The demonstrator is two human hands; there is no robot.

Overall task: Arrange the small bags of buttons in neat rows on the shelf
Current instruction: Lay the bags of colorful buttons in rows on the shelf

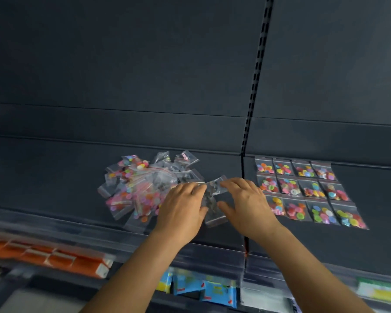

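Observation:
A loose pile of small clear bags (140,188) with coloured buttons lies on the dark shelf (54,172), left of centre. To the right, three neat rows of button bags (303,190) lie flat. Between them, a clear bag of dark buttons (212,199) rests on the shelf. My left hand (181,211) and my right hand (246,204) are on either side of it, fingertips on its edges. Whether the bag is lifted or lying flat, I cannot tell.
A slotted black upright (255,86) runs down the back panel between the two shelf sections. Below the shelf's front edge hang orange packs (54,256), blue packets (203,290) and a green-yellow pack (382,292), all blurred.

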